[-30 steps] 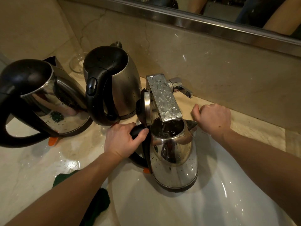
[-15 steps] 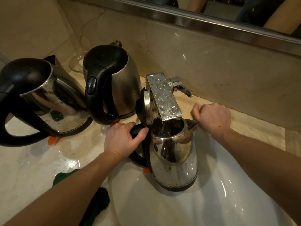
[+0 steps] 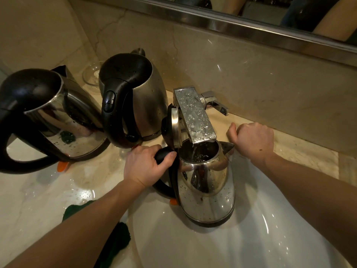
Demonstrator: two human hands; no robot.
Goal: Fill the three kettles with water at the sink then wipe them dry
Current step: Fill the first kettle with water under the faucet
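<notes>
**Marble vanity: one kettle filling under the tap**

Beige marble counter (image 3: 29, 200) is carrying two steel kettles along the back, the left kettle (image 3: 58, 117) and the middle kettle (image 3: 139, 93). Both are sitting with lids down and drops beading on them. The third kettle (image 3: 206, 186) is sitting upright over the white sink basin (image 3: 212, 244) with its lid (image 3: 173, 128) swung up. Its mouth is lying directly beneath the faucet spout (image 3: 195, 117), and a thin stream of water is falling in. Whether its base is resting on the basin or being held up, I cannot tell.

The left hand (image 3: 146, 167) is wrapping its fingers round the top of the black handle (image 3: 163, 154), thumb lying over it. The steel body is sitting just to the right of those fingers, apart from them.

The right hand (image 3: 253, 142) is resting on the counter edge just beside the kettle's pouring lip. Its fingers are curling under into a fist with nothing visible in them. The thumb is pointing toward the faucet lever (image 3: 214, 102), near but not touching.

Filling is the step in hand, probably on the last kettle. The water level is not readable. Next, I judge, is reaching the right hand to the lever to stop the flow. After that come lifting the heavier kettle out and wiping with the green cloth (image 3: 114, 246) lying at the near counter edge.
</notes>
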